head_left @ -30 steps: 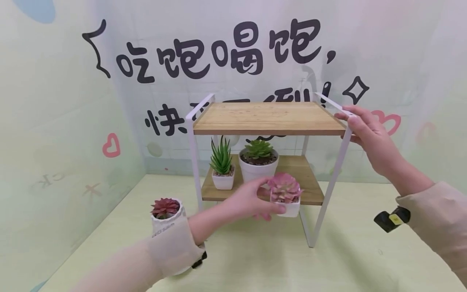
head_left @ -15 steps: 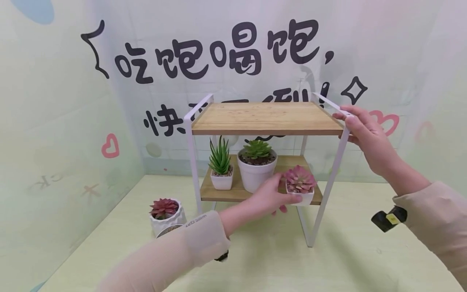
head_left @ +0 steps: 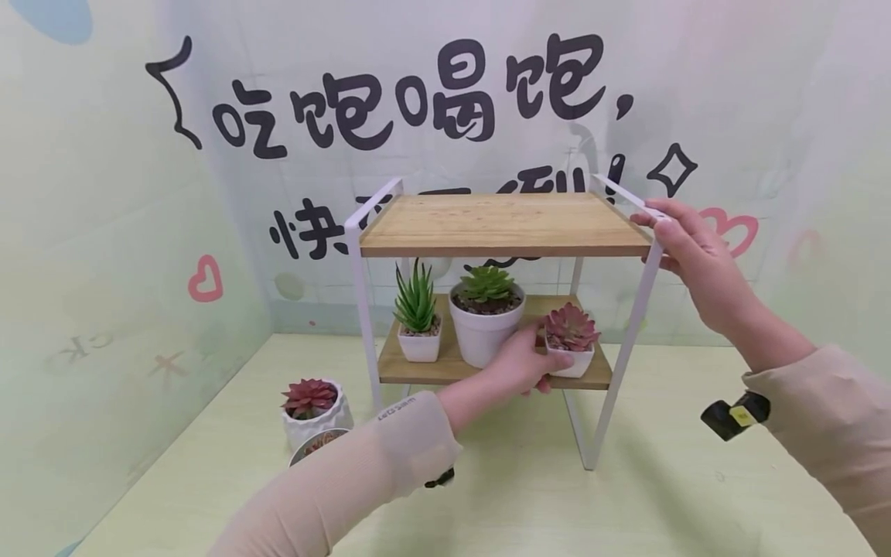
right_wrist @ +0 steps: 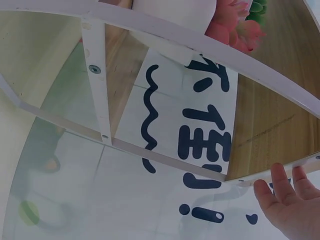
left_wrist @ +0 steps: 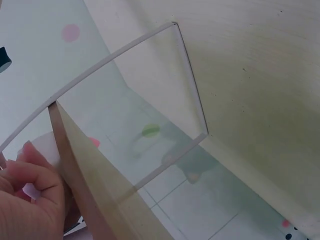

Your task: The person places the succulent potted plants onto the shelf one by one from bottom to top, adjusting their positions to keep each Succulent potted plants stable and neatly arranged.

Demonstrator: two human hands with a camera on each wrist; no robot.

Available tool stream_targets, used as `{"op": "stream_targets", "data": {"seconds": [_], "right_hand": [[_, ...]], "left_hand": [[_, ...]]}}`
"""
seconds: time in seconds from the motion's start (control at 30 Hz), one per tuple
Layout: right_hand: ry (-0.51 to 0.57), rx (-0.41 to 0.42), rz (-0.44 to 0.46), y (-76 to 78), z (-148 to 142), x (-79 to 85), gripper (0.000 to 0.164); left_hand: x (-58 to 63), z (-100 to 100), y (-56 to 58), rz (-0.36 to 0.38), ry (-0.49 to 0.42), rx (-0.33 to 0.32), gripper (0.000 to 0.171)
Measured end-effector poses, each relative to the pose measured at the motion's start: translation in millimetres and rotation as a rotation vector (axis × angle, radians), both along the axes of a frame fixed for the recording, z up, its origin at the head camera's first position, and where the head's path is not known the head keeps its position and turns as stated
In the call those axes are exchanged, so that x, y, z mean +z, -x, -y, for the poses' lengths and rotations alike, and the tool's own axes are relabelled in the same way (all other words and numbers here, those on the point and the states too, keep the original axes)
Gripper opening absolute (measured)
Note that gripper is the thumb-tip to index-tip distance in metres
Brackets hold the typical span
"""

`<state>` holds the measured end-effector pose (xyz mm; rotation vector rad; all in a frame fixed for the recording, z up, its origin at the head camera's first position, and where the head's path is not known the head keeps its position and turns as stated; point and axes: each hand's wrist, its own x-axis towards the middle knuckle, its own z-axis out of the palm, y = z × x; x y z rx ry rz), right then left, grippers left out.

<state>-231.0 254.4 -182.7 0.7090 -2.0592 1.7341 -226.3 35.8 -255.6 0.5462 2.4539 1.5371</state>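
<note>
A two-tier wooden shelf (head_left: 501, 224) with a white metal frame stands on the table. My left hand (head_left: 511, 363) grips a small white square pot with a pinkish-red succulent (head_left: 572, 331) at the front right of the lower board (head_left: 452, 375); whether the pot bears fully on the board I cannot tell. Left of it on that board are a round white pot with a green succulent (head_left: 487, 329) and a small aloe-like plant in a white pot (head_left: 418, 340). My right hand (head_left: 706, 263) holds the frame's upper right rail, its fingers also visible in the right wrist view.
At the left on the table (head_left: 216, 456) stands a white textured pot with a red succulent (head_left: 309, 402). A round-rimmed pot (head_left: 316, 445) beside it is partly hidden by my left sleeve. A lettered backdrop (head_left: 334, 46) rises behind the shelf.
My left hand has carried the pink succulent right, then up and back from in front of the lower board to its front right part. The right hand keeps hold of the rail.
</note>
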Motion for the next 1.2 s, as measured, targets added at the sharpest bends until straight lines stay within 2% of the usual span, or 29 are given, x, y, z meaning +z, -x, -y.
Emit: {"op": "stream_targets", "data": {"seconds": [0.33, 0.73, 1.0, 1.07, 1.2], "right_hand": [[-0.027, -0.037, 0.0, -0.5, 1.1, 0.7, 0.03], [-0.018, -0.032, 0.003, -0.4, 1.9, 0.9, 0.028], [-0.005, -0.021, -0.002, -0.1, 2.5, 0.9, 0.027], [0.001, -0.016, -0.003, 0.2, 2.6, 0.8, 0.027], [0.001, -0.016, 0.001, 1.0, 2.5, 0.1, 0.027]], "left_hand": [[1.0, -6.0, 4.5, 0.03, -0.009, 0.027, 0.062], [0.9, -16.9, 11.8, 0.069, -0.082, 0.061, 0.057], [1.4, -20.8, 14.5, 0.037, -0.05, 0.091, 0.056], [1.3, -20.9, 14.4, 0.042, -0.042, 0.109, 0.061], [-0.2, -16.9, 11.8, 0.016, -0.033, 0.099, 0.074]]}}
